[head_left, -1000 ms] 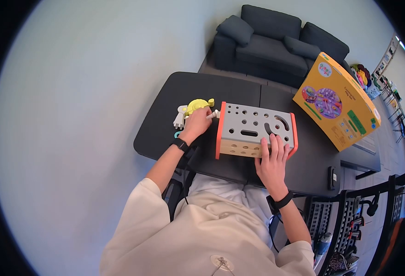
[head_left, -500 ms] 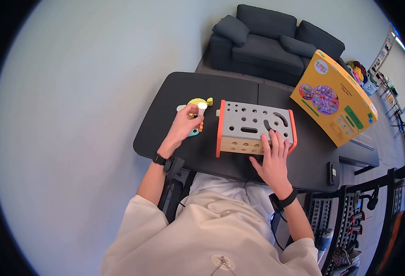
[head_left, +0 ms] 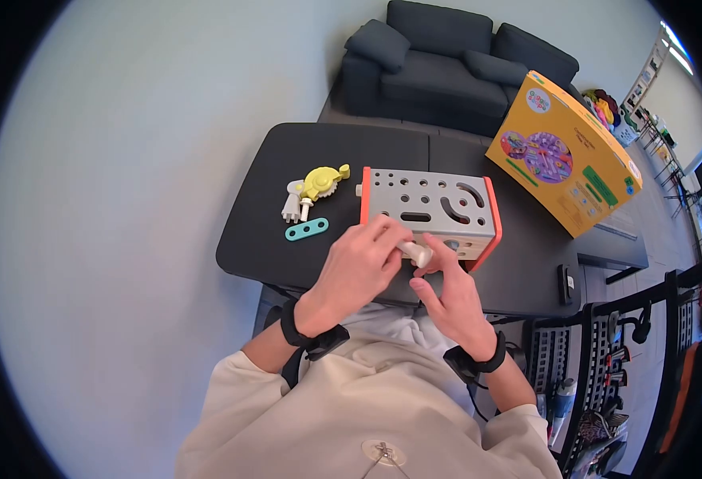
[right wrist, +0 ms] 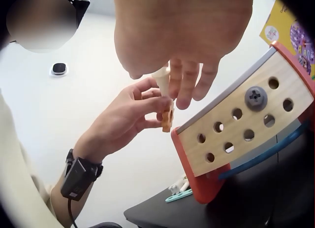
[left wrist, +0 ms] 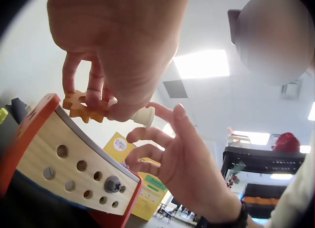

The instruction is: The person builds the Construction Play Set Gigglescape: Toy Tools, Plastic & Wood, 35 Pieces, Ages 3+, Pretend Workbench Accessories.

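Note:
My left hand (head_left: 357,267) pinches a white peg with a flared head (head_left: 417,254) and an orange toy gear (left wrist: 84,110), in front of the toy workbench. The workbench (head_left: 387,201) has a grey top with holes and slots, wooden sides and red end panels. My right hand (head_left: 456,307) is held up beside the peg's head, fingers spread and slightly bent, the index fingertip right at the head. A grey cross-slotted bolt (right wrist: 256,98) sits in the workbench's wooden side.
Left of the workbench lie a yellow toothed piece (head_left: 319,185), a white forked piece (head_left: 292,201), another white peg (head_left: 306,209) and a teal three-hole strip (head_left: 307,230). An orange-yellow box (head_left: 562,152) stands at the right; a small black object (head_left: 565,284) lies near the right edge.
My left hand has come from the loose pieces on the left to in front of the workbench, bringing the peg and gear. My right hand has lifted off the workbench top toward the peg.

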`<state>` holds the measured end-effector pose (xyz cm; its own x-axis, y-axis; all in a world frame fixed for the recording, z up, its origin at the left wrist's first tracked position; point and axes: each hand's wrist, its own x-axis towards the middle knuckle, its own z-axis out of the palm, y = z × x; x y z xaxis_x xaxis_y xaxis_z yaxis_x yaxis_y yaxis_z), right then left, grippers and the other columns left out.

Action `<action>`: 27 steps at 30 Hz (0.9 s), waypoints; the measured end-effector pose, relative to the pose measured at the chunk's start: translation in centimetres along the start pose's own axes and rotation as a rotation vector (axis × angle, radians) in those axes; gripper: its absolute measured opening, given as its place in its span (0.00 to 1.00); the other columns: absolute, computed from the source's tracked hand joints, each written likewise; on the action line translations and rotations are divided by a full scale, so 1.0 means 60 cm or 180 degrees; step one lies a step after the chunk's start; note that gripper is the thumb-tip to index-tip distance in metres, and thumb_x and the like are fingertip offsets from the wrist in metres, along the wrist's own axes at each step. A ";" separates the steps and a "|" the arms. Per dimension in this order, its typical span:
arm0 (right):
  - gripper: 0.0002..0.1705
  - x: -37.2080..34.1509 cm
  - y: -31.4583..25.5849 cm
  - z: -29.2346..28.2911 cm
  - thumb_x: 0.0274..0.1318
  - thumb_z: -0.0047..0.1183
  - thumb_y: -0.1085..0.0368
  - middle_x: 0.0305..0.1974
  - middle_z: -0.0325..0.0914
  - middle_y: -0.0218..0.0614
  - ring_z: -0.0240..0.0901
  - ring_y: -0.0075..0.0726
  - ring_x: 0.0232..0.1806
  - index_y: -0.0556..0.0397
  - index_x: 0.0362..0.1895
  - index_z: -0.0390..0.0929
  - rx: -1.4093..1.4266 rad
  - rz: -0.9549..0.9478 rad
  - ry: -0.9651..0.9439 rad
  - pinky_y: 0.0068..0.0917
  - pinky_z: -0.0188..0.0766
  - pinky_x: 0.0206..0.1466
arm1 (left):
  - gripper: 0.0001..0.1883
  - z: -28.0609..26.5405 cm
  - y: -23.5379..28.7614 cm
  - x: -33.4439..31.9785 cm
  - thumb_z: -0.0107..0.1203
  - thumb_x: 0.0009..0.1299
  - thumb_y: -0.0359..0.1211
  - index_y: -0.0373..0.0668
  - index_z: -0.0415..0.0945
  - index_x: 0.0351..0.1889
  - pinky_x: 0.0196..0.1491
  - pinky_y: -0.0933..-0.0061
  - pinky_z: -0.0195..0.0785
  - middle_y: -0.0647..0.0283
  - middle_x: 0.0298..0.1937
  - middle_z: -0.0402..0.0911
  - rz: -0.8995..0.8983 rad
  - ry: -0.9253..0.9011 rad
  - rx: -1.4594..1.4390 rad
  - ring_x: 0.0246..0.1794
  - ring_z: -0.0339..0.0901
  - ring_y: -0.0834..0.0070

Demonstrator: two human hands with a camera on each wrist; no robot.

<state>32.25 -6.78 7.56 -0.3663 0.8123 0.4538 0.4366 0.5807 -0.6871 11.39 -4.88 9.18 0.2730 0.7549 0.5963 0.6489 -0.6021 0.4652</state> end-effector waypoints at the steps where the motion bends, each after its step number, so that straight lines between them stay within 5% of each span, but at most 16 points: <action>1: 0.37 -0.003 0.004 0.006 0.68 0.67 0.62 0.45 0.84 0.46 0.84 0.52 0.44 0.56 0.76 0.66 0.0002 0.0012 0.0001 0.40 0.80 0.50 | 0.15 0.007 0.003 -0.003 0.64 0.66 0.20 0.42 0.80 0.50 0.40 0.66 0.80 0.63 0.48 0.82 -0.0002 -0.0011 -0.0005 0.39 0.85 0.64; 5: 0.20 -0.014 0.017 0.008 0.74 0.60 0.66 0.46 0.85 0.49 0.85 0.57 0.43 0.57 0.64 0.72 0.0139 0.0191 0.0110 0.41 0.80 0.47 | 0.17 0.024 0.005 -0.011 0.64 0.66 0.20 0.42 0.79 0.53 0.42 0.67 0.80 0.62 0.47 0.81 0.0085 -0.0188 -0.0226 0.41 0.84 0.65; 7: 0.17 -0.025 0.025 0.006 0.75 0.58 0.68 0.45 0.85 0.49 0.86 0.51 0.43 0.58 0.62 0.73 0.0406 0.0515 0.0189 0.37 0.80 0.47 | 0.19 0.021 0.006 -0.008 0.64 0.67 0.19 0.44 0.79 0.55 0.42 0.68 0.80 0.62 0.52 0.78 -0.0223 -0.0308 -0.0699 0.40 0.83 0.68; 8: 0.15 -0.027 0.028 0.004 0.76 0.56 0.69 0.44 0.86 0.47 0.86 0.40 0.42 0.58 0.61 0.72 0.0754 0.0601 0.0222 0.34 0.80 0.46 | 0.19 0.014 0.006 -0.004 0.64 0.67 0.19 0.44 0.79 0.55 0.42 0.68 0.80 0.62 0.52 0.78 -0.0229 -0.0324 -0.0711 0.40 0.83 0.68; 11: 0.15 -0.031 0.034 -0.007 0.77 0.54 0.70 0.44 0.85 0.43 0.84 0.32 0.44 0.58 0.62 0.70 0.1196 0.0848 0.0151 0.33 0.80 0.49 | 0.23 -0.002 -0.005 0.004 0.62 0.69 0.19 0.43 0.76 0.62 0.46 0.72 0.79 0.63 0.59 0.75 -0.0565 -0.0648 -0.1275 0.47 0.79 0.75; 13: 0.16 -0.038 0.039 -0.004 0.77 0.54 0.69 0.45 0.85 0.42 0.84 0.31 0.45 0.58 0.63 0.69 0.1298 0.0838 0.0099 0.33 0.80 0.51 | 0.27 0.005 -0.023 -0.001 0.61 0.70 0.19 0.41 0.72 0.68 0.55 0.74 0.77 0.65 0.64 0.72 -0.1273 -0.0743 -0.3455 0.55 0.73 0.78; 14: 0.17 -0.039 0.041 -0.003 0.78 0.54 0.69 0.45 0.85 0.41 0.84 0.31 0.46 0.58 0.64 0.68 0.1396 0.0812 0.0042 0.33 0.80 0.52 | 0.27 0.005 -0.028 -0.002 0.60 0.73 0.21 0.39 0.68 0.71 0.66 0.71 0.71 0.64 0.66 0.73 -0.1365 -0.0824 -0.3796 0.60 0.69 0.77; 17: 0.18 -0.041 0.035 0.002 0.77 0.55 0.69 0.46 0.84 0.42 0.85 0.32 0.48 0.58 0.65 0.67 0.1392 0.0682 -0.0079 0.32 0.80 0.55 | 0.24 0.017 -0.035 -0.007 0.57 0.75 0.23 0.39 0.70 0.69 0.72 0.67 0.67 0.62 0.66 0.74 -0.1093 -0.0739 -0.3658 0.62 0.71 0.75; 25: 0.22 -0.052 0.040 0.021 0.71 0.65 0.66 0.47 0.86 0.43 0.88 0.37 0.47 0.59 0.61 0.70 0.1109 0.0617 0.0106 0.34 0.81 0.51 | 0.19 0.057 -0.019 -0.033 0.54 0.78 0.25 0.39 0.72 0.66 0.71 0.65 0.69 0.60 0.67 0.76 -0.1488 -0.0763 -0.4253 0.68 0.74 0.72; 27: 0.26 -0.054 0.046 0.027 0.65 0.72 0.65 0.46 0.86 0.43 0.88 0.40 0.43 0.59 0.58 0.72 0.0220 0.0051 0.0292 0.34 0.82 0.45 | 0.17 0.060 -0.007 -0.035 0.54 0.79 0.25 0.39 0.73 0.65 0.70 0.66 0.70 0.59 0.67 0.77 -0.1528 -0.0787 -0.4271 0.67 0.74 0.71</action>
<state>33.30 -7.88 3.26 -0.2818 0.8248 0.4903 0.3830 0.5652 -0.7307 13.10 -5.25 5.38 0.4279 0.8917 0.1474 -0.3935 0.0370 0.9186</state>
